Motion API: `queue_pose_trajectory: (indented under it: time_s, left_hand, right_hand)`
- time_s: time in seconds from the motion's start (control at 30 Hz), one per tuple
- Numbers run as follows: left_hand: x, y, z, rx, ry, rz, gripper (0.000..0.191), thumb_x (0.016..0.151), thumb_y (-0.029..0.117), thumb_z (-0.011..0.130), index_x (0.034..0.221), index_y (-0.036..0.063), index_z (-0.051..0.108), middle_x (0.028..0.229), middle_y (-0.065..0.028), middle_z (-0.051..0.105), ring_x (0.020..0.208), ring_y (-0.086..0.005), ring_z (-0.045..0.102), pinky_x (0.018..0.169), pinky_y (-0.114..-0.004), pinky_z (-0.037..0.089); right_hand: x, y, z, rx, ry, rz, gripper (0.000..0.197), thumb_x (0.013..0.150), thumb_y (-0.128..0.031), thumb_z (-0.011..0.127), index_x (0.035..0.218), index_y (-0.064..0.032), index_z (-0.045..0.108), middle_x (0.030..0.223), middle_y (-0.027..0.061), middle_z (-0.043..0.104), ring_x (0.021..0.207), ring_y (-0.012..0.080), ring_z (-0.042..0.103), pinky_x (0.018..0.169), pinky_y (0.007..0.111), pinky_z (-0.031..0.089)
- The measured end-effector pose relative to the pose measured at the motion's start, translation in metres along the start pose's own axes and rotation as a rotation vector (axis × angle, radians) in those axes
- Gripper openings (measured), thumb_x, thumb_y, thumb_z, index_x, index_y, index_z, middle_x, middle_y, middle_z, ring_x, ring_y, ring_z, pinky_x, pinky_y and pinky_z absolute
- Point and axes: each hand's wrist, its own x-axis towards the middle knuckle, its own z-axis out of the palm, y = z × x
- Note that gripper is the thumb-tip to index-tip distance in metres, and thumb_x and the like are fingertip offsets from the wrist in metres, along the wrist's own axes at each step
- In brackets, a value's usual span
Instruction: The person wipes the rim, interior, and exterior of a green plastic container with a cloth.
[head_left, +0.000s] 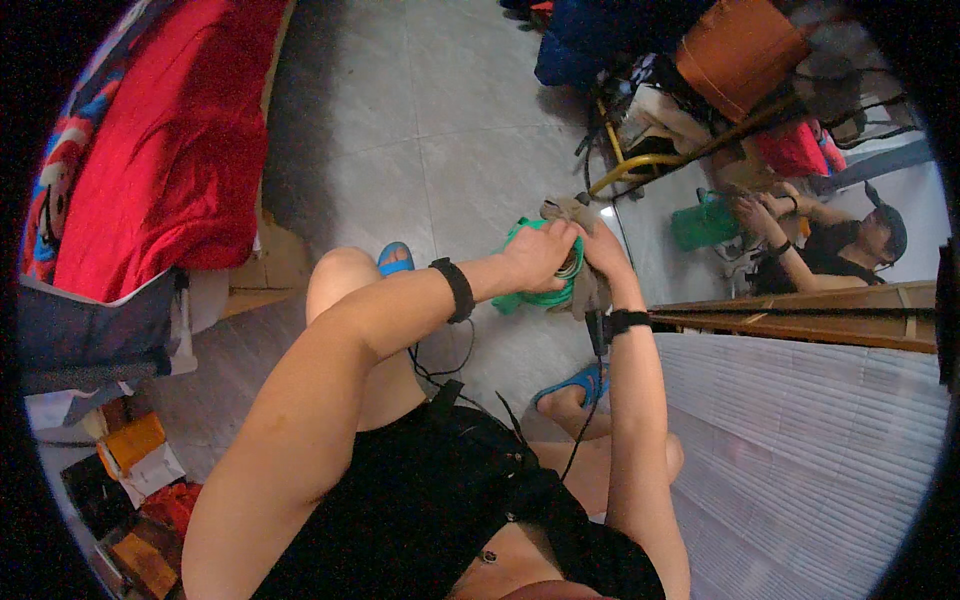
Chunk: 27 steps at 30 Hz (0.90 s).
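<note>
My left hand (538, 259) curls its fingers over a round green container (517, 294), whose exact kind I cannot tell because my hands hide much of it. Pale rings show at its opening, beside my left fingers. On the container's right side my right hand (606, 251) grips a taupe cloth (589, 294). A bunched part of the cloth sticks out beyond my fingertips, and another part hangs down below my wrist. The two hands meet at the fingers. Both wrists wear black bands, and a cable runs from the right one.
A mirror (652, 259) on the right reflects me and the green container. Beyond it stands a yellow metal frame (637, 161) with bags and an orange-brown bin (742, 56). Red bedding (172, 150) lies left, a white ribbed panel (795, 442) right. Grey tile floor (375, 90) lies between.
</note>
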Motion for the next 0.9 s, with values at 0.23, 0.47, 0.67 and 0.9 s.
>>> queue_pose_trajectory:
  time_s: [0.23,0.47,0.67,0.9]
  left_hand:
    - [0.005,0.007,-0.003,-0.019,-0.137,-0.078,0.073,0.063,0.036,0.077,0.116,0.0014,0.04,0.108,-0.0169,0.051,0.097,-0.0335,0.058,0.073,-0.044,0.051]
    - [-0.001,0.002,0.004,0.042,-0.044,-0.098,0.079,0.063,0.037,0.079,0.122,0.0028,0.039,0.113,-0.0143,0.05,0.101,-0.0308,0.058,0.072,-0.039,0.052]
    - [0.002,0.009,-0.003,0.006,-0.048,-0.1,0.075,0.062,0.034,0.079,0.118,0.0039,0.039,0.11,-0.0139,0.051,0.099,-0.0308,0.058,0.074,-0.039,0.052]
    - [0.0,0.009,-0.009,0.024,-0.113,-0.07,0.08,0.062,0.032,0.078,0.123,0.0024,0.037,0.115,-0.0163,0.049,0.097,-0.0328,0.059,0.073,-0.041,0.053]
  right_hand:
    - [0.01,0.07,0.017,0.252,0.243,0.401,0.049,0.085,-0.043,0.051,0.107,-0.0016,0.064,0.104,0.0239,0.064,0.101,0.0375,0.059,0.085,0.041,0.045]
    - [-0.048,0.034,0.048,0.006,0.604,0.435,0.054,0.088,-0.048,0.046,0.103,0.002,0.062,0.099,0.0268,0.063,0.097,0.0434,0.058,0.082,0.044,0.045]
    - [-0.099,-0.006,0.078,0.03,0.811,0.394,0.044,0.088,-0.039,0.056,0.106,0.0011,0.059,0.102,0.0222,0.062,0.099,0.0386,0.058,0.085,0.042,0.044]
    - [-0.102,-0.02,0.05,0.34,0.649,0.361,0.039,0.089,-0.033,0.056,0.108,0.0005,0.061,0.093,0.0144,0.065,0.086,0.0263,0.061,0.08,0.036,0.046]
